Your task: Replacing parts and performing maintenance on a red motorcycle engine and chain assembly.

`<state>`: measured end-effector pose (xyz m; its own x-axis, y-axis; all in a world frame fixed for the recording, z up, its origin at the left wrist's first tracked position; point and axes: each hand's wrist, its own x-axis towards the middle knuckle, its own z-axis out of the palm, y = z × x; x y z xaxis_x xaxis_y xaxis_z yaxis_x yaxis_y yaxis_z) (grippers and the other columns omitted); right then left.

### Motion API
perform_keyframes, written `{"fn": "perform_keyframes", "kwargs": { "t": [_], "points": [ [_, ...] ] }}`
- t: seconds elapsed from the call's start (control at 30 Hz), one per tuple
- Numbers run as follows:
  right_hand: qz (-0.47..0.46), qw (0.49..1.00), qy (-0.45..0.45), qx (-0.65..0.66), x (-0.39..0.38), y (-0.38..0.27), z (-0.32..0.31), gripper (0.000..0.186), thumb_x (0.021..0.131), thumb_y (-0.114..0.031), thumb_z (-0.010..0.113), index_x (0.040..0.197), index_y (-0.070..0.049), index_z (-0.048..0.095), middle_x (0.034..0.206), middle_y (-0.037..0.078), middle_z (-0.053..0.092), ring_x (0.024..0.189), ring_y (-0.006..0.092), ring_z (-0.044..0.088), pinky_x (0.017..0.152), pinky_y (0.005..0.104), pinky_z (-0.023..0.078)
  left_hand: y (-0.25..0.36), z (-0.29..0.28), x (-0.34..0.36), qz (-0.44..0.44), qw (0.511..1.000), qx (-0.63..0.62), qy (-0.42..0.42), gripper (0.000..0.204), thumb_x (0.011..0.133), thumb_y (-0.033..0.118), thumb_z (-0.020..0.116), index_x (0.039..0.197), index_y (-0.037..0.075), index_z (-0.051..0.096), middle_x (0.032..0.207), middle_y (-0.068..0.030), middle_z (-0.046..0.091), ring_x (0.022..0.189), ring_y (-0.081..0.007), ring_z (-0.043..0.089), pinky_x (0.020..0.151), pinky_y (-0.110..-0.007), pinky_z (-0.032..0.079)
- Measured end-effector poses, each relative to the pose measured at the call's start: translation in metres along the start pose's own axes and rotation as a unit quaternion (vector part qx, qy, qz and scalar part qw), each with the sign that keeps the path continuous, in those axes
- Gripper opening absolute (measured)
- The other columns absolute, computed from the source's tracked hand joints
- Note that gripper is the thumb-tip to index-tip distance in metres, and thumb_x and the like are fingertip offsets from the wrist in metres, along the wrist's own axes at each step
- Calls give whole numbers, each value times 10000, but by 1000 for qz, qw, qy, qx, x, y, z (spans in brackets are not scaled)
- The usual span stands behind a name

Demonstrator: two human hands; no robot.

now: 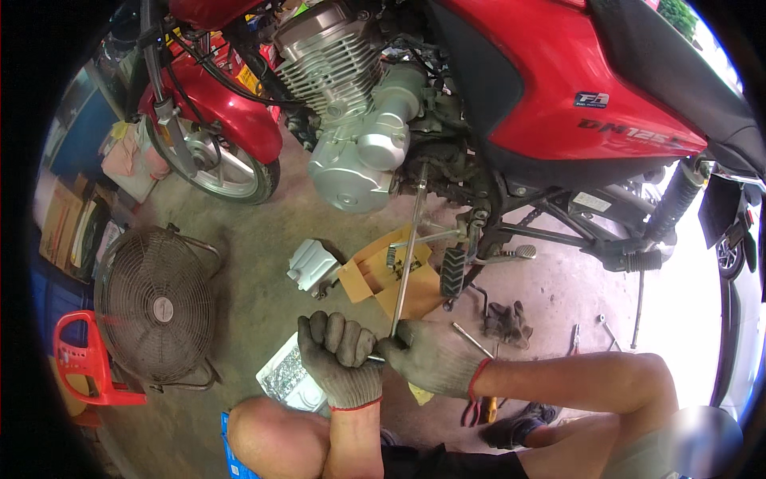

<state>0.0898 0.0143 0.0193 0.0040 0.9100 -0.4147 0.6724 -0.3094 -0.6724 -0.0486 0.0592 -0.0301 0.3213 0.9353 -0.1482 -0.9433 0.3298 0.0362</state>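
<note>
Both my hands wear dirty grey knit work gloves with red cuffs. My left hand (341,351) is closed around the handle of a long-shafted socket wrench (409,259); a short bit of dark metal shows beside its fingers. My right hand (435,357) is closed around the lower end of the shaft. From there the thin chrome shaft rises, slightly tilted, to the underside of a red motorcycle (550,104), just behind the silver engine (351,164). Its upper tip meets a dark, greasy area, where I cannot make out the fastener.
A black footpeg (452,271) hangs right of the shaft. Beneath lie an open cardboard box (375,267), a silver cover (313,263), a metal tray (279,371) and red-handled pliers (471,412). A floor fan (155,307) and red plastic chair (84,359) stand left.
</note>
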Motion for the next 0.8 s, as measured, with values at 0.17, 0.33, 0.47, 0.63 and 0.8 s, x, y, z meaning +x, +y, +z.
{"fn": "perform_keyframes", "kwargs": {
  "t": [0.17,0.33,0.47,0.63,0.8],
  "points": [
    [22,999,-11,21,-1,-1,-2,445,878,-392,500,864,34,630,782,288,639,793,435,656,712,501,525,-2,4,-1,23,999,37,12,447,1050,373,310,664,157,379,521,37,263,391,-91,190,379,-272,177],
    [-6,999,22,26,0,4,3,442,880,-392,518,831,36,617,775,281,627,773,437,644,687,502,514,-3,9,-3,42,996,77,13,453,1056,378,296,666,160,372,531,33,251,399,-95,188,376,-274,194],
    [-34,998,17,56,0,9,4,444,886,-401,526,835,31,616,783,282,621,779,440,638,683,501,509,-3,11,-2,36,997,71,-6,457,1058,383,279,668,161,362,534,28,244,400,-99,186,375,-276,196],
    [-2,995,10,96,-2,8,7,452,891,-432,543,840,10,621,807,274,632,794,440,638,690,497,512,-2,12,-2,39,996,80,-15,457,1060,389,259,676,161,359,532,27,241,397,-103,183,373,-279,198],
    [-11,995,38,90,0,10,13,454,894,-440,543,846,5,623,795,270,633,792,439,639,690,497,516,-3,15,-3,46,995,91,13,457,1060,384,263,670,163,352,524,31,225,394,-101,174,367,-278,184]
  ]
}}
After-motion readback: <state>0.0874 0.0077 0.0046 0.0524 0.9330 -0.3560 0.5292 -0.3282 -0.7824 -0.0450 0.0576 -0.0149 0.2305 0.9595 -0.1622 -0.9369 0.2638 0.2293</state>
